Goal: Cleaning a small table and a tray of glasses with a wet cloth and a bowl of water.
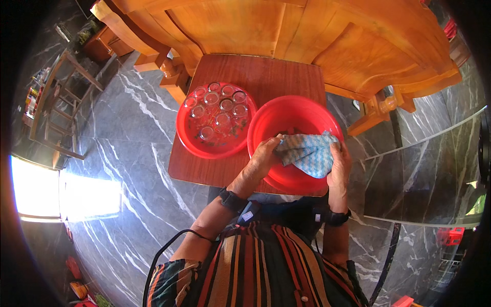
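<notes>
A blue and grey striped cloth (310,153) is stretched between my two hands over a deep red plastic basin (291,105). Its left end is pinched in my left hand (265,153), and my right hand (340,163) grips the right end, thumb on top. The basin's bottom is partly hidden behind the cloth. To the left, a shallower red basin (182,132) holds several small clear glasses (223,119), grouped mostly toward its far side. Both basins rest on a small reddish-brown wooden table (264,76).
A varnished wooden bench (238,28) stands along the table's far edge. A wooden frame like a chair or rack (63,111) is at the left on the grey marbled floor (142,115). A black cable (161,249) runs beside my left arm. A glass-like tabletop (425,184) lies at the right.
</notes>
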A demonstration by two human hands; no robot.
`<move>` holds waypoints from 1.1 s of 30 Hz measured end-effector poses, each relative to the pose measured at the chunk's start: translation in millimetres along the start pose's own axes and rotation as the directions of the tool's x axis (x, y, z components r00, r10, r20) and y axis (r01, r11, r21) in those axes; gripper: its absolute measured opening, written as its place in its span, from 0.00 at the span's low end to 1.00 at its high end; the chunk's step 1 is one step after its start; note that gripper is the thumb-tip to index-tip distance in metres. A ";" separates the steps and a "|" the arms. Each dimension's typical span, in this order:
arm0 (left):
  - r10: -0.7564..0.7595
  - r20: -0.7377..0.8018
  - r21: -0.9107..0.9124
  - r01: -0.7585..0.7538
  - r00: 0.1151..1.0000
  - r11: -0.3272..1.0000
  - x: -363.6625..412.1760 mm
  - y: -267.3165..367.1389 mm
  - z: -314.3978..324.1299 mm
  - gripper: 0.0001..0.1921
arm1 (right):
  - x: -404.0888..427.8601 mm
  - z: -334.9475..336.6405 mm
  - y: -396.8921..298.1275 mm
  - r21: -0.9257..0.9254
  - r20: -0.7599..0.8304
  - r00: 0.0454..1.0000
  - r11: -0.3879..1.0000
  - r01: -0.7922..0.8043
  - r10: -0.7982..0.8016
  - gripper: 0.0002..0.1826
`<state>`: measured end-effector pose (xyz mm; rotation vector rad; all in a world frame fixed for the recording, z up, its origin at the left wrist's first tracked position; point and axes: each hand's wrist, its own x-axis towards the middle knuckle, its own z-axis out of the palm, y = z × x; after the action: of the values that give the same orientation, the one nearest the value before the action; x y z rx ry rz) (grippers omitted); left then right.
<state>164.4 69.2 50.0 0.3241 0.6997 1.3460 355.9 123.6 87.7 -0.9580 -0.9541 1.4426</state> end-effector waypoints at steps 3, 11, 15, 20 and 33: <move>0.127 -0.185 0.345 -0.057 0.975 0.937 1.7 7.5 -5.3 0.20 | 4.8 -2.7 5.1 -0.092 0.068 0.997 0.995 0.037 -0.031 0.13; 0.299 -0.300 0.632 -0.045 0.906 0.774 17.3 16.2 -9.3 0.23 | 22.9 -15.9 15.8 -0.728 0.306 0.942 0.605 0.323 -0.136 0.24; 0.480 -0.219 0.904 -0.008 0.850 0.427 22.5 6.4 -20.1 0.27 | 23.6 -11.7 21.2 -0.934 0.353 0.934 -0.046 0.355 0.052 0.39; 0.437 -0.161 0.946 0.011 0.885 0.325 36.1 -5.4 -32.0 0.32 | 35.7 0.1 33.7 -0.919 0.353 0.787 0.032 0.392 0.507 0.47; 0.149 -0.227 0.709 0.058 0.963 0.703 40.2 -24.9 -43.2 0.30 | 36.5 -1.9 45.9 -0.958 0.259 0.896 -0.022 0.286 0.361 0.29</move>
<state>159.0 94.8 -8.5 0.7953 1.4620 1.1194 339.5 156.8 42.2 -1.7149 -2.6167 0.7149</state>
